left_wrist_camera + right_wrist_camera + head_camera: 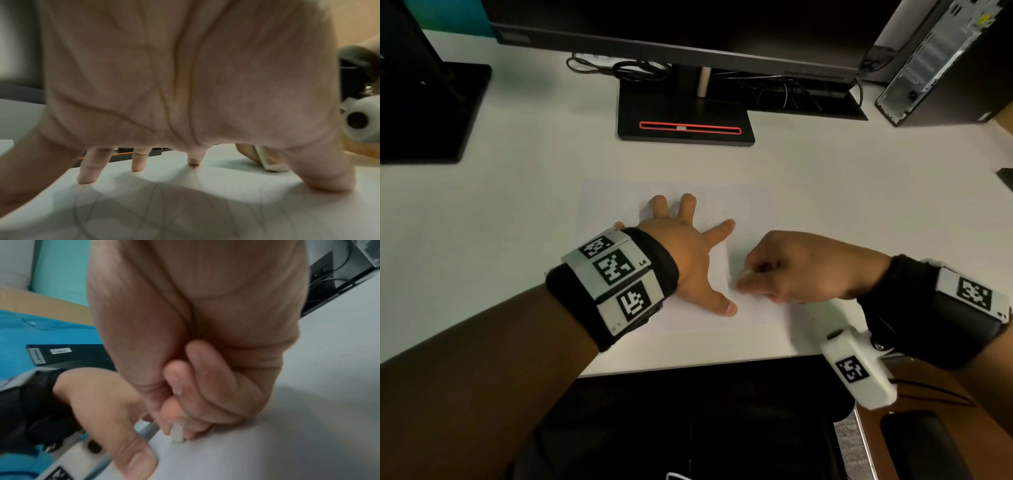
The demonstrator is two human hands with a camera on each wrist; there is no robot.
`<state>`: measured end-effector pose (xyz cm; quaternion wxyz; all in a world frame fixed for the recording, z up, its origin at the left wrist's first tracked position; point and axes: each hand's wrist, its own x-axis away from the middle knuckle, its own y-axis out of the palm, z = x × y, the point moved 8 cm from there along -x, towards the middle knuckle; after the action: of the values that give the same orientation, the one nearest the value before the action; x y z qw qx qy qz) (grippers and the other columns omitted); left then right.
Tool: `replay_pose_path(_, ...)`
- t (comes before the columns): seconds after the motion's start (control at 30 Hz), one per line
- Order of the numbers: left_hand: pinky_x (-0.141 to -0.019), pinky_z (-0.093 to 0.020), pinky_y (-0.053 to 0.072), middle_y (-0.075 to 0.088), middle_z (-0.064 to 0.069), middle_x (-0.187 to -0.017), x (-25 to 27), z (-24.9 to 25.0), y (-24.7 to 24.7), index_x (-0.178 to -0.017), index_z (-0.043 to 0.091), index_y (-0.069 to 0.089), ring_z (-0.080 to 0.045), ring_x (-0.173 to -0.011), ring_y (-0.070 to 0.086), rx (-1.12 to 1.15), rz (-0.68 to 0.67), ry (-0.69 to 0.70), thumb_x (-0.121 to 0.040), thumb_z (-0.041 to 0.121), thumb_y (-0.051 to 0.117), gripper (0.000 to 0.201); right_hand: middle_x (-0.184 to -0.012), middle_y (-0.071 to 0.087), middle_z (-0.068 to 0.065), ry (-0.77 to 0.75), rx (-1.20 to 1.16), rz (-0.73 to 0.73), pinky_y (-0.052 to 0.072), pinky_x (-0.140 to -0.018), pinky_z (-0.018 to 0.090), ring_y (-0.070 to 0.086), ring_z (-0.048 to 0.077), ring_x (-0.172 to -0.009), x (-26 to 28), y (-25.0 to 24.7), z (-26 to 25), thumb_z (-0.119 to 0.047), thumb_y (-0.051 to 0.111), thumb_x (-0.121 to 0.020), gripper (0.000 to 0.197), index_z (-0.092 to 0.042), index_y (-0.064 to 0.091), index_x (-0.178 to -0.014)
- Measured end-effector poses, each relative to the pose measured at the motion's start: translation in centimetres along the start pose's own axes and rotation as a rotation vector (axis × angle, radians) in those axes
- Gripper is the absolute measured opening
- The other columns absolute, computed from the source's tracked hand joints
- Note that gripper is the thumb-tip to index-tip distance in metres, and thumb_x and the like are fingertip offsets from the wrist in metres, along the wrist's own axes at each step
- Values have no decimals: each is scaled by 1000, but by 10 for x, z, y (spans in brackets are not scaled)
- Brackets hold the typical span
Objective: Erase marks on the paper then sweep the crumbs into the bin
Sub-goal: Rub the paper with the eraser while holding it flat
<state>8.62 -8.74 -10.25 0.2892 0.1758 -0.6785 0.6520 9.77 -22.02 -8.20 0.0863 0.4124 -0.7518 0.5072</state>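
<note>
A white sheet of paper [619,205] with faint pencil lines lies on the white desk [517,192]. My left hand [688,246] is spread flat on it, fingertips [87,178] pressing the sheet down. My right hand [784,267] sits just right of the left thumb and pinches a small white eraser [748,273] whose lower end touches the paper. In the right wrist view the eraser [176,433] pokes out below the curled fingers [205,386]. Grey scribbles [144,211] show under the left palm. No crumbs or bin are visible.
A monitor on a black stand [685,120] stands behind the paper, with cables [619,68] beside it. Another black stand [431,113] is at far left, a computer tower [935,61] at far right. The desk's front edge [722,363] runs just below my hands.
</note>
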Motion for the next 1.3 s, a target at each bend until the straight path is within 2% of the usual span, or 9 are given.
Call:
replay_pose_path(0.13,-104,-70,35,-23,-1,-158,0,0,0,-144,60,-26,-46,-143,-7,0,2,8,-54,99,55,126,-52,48,-1,11,4,77,37,-55,33,38,14,-48,0,-13,7,-35,63,-94,45,-5,53,-62)
replay_pose_path(0.27,-104,-68,36,-23,-2,-157,-1,1,0,-143,60,-27,-47,-141,-5,-8,-11,-3,-54,99,54,127,-53,48,-3,-25,30,7,38,-55,34,40,14,-50,2,1,-3,-37,63,-95,44,-9,53,-62)
replay_pose_path(0.4,-104,-69,36,-23,-2,-158,-1,0,0,-143,60,-27,-47,-143,-6,-6,-3,4,-54,99,54,127,-52,44,0,49,-33,130,34,-52,32,36,18,-48,-2,-20,12,-31,63,-94,45,-1,49,-63)
replay_pose_path(0.57,-104,-68,36,-22,-2,-156,-2,0,0,-143,60,-27,-47,-141,-5,-9,-12,-1,-54,99,54,126,-53,45,0,17,-56,34,35,-49,29,37,17,-49,-3,-2,2,-32,63,-95,42,-9,52,-62)
replay_pose_path(0.7,-105,-70,34,-24,-1,-158,1,0,1,-143,60,-26,-47,-144,-10,4,-8,6,-55,98,55,126,-53,45,5,85,-71,189,35,-47,28,40,19,-48,-7,-28,12,-27,61,-92,38,-12,51,-59)
replay_pose_path(0.87,-103,-70,36,-22,-1,-157,1,0,0,-143,61,-25,-46,-142,-6,6,-8,1,-56,98,56,125,-52,44,2,50,-81,62,34,-45,25,37,19,-47,-8,-6,0,-29,62,-94,39,-12,51,-60)
replay_pose_path(1.0,-103,-72,34,-24,0,-158,4,0,0,-144,60,-25,-45,-144,-10,13,-8,2,-56,97,56,125,-54,45,5,98,-125,183,34,-44,25,39,20,-50,-9,-27,12,-25,63,-94,39,-12,52,-59)
replay_pose_path(1.17,-102,-70,37,-21,1,-157,2,1,0,-143,61,-25,-45,-143,-5,12,-7,1,-56,97,56,124,-53,44,3,56,-99,93,34,-48,27,38,19,-49,-11,-9,1,-29,62,-94,38,-12,52,-61)
replay_pose_path(1.3,-103,-71,35,-24,1,-159,4,1,0,-144,60,-24,-45,-145,-9,18,-11,-1,-56,97,57,125,-54,45,5,104,-60,214,35,-49,28,41,19,-49,-14,-30,9,-29,63,-93,39,-11,52,-60)
